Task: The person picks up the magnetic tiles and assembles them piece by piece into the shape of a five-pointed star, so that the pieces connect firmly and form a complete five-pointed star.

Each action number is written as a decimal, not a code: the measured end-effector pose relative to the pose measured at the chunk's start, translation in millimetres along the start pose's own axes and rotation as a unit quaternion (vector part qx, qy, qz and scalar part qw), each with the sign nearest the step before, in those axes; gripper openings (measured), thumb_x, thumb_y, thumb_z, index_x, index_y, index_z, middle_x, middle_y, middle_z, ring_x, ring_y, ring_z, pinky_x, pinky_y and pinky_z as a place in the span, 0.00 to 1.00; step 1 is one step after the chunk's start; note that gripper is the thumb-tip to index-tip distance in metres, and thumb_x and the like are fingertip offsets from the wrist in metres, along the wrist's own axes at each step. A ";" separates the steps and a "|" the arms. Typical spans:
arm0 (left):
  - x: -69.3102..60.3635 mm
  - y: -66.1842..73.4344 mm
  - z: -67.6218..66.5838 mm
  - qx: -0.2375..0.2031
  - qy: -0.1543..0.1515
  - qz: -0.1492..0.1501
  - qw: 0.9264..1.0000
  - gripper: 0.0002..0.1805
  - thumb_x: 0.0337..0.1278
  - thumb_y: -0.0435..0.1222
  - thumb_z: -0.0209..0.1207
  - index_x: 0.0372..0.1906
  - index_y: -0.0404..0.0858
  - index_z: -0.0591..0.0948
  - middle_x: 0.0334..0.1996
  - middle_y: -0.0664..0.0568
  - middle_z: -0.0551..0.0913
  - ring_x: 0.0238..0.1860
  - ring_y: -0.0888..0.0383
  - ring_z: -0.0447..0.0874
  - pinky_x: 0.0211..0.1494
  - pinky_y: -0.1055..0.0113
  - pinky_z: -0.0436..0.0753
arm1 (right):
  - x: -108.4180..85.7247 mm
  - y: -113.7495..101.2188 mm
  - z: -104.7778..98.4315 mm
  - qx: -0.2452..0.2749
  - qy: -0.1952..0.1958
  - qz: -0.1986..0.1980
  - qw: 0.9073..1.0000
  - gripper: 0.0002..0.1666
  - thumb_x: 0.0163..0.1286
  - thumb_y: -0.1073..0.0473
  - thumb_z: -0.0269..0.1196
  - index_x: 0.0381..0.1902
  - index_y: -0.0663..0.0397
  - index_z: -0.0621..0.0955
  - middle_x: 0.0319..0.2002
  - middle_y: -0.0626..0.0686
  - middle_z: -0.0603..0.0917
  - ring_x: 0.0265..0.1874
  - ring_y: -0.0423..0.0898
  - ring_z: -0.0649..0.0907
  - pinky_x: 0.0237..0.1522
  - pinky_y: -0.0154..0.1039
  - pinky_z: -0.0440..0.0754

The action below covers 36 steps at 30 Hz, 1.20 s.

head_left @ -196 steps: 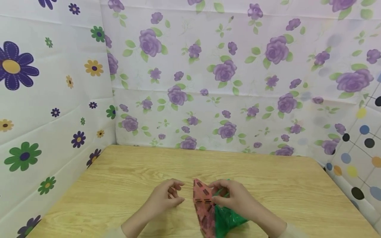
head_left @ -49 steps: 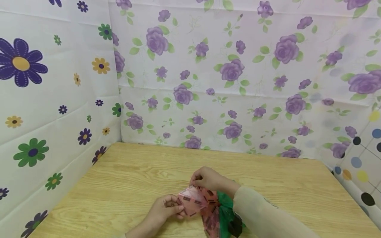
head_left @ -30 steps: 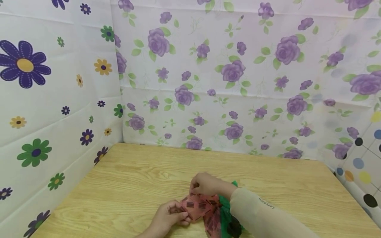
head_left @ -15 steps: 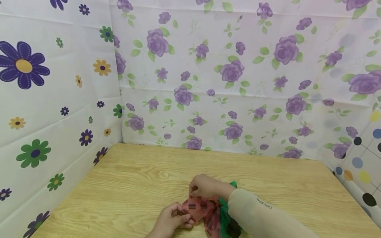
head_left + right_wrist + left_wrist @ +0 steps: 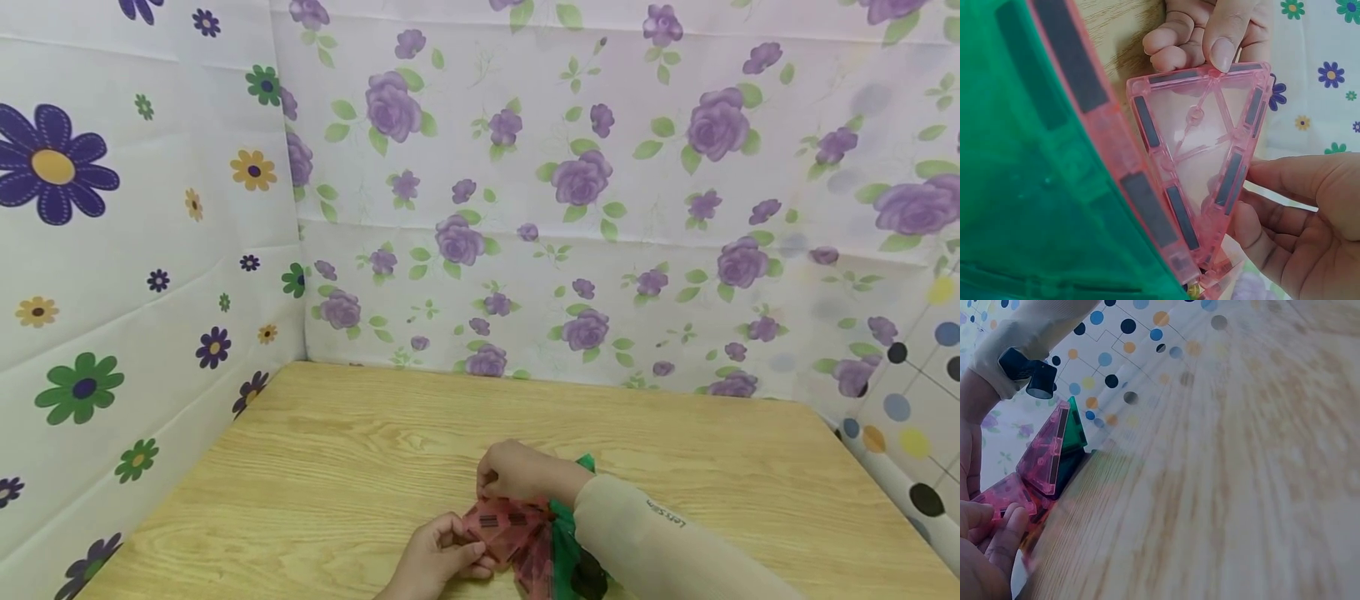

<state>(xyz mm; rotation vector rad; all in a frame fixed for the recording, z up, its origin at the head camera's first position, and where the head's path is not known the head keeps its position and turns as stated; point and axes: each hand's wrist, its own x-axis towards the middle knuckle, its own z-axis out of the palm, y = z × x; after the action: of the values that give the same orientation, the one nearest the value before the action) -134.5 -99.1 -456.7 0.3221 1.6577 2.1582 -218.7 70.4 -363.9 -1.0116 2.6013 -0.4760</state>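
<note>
A see-through pink triangular magnetic tile point(image 5: 1200, 131), with dark magnet strips along its edges, is held between both hands. My left hand point(image 5: 438, 552) pinches its short edge, with the thumb on top in the right wrist view. My right hand point(image 5: 513, 471) reaches across and pinches the tile's far long edge between thumb and fingers point(image 5: 1254, 231). Just right of this tile stand more joined pink tiles point(image 5: 536, 567) and green tiles point(image 5: 564, 546), resting on the table. The right forearm hides part of the green side.
The wood-grain table point(image 5: 360, 450) runs back to a rose-printed cloth wall point(image 5: 525, 275). A daisy-printed cloth point(image 5: 150, 350) stands at the left, a dotted one point(image 5: 907, 450) at the right. A dark camera point(image 5: 1038, 378) sits on the right wrist.
At first the left hand was empty and the right touched the joined tiles. Later both hands hold a pink tile; over the last moments it tilts and shifts slightly right and nearer.
</note>
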 end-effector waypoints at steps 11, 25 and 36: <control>0.6 -0.1 0.3 -0.015 -0.015 -0.005 1.000 0.07 0.61 0.30 0.59 0.36 0.31 0.73 0.34 0.47 0.86 0.37 0.60 0.88 0.45 0.67 0.85 | -1.0 -0.7 0.6 0.001 0.000 0.003 1.000 0.10 0.67 0.65 0.61 0.28 0.48 0.86 0.27 0.43 0.84 0.25 0.32 0.77 0.31 0.27 0.76; 1.5 0.1 1.7 0.012 0.010 -0.021 1.000 0.08 0.61 0.27 0.58 0.41 0.26 0.73 0.34 0.46 0.85 0.35 0.59 0.88 0.42 0.67 0.86 | -1.1 -4.9 4.2 -0.029 -0.001 0.006 1.000 0.08 0.64 0.64 0.64 0.28 0.48 0.86 0.29 0.43 0.85 0.30 0.34 0.80 0.35 0.28 0.78; 3.6 -0.5 -2.6 0.019 0.018 -0.037 0.999 0.09 0.61 0.27 0.57 0.43 0.26 0.74 0.32 0.47 0.84 0.33 0.59 0.87 0.41 0.67 0.86 | -0.3 -5.5 4.4 -0.013 -0.030 0.014 0.999 0.07 0.65 0.64 0.63 0.29 0.48 0.86 0.28 0.42 0.84 0.27 0.33 0.78 0.33 0.27 0.77</control>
<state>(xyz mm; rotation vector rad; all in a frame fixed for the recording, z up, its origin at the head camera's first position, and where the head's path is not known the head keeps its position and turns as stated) -138.7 -99.7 -458.1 0.2291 1.7060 2.0915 -213.5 65.9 -365.5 -0.9814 2.5719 -0.4001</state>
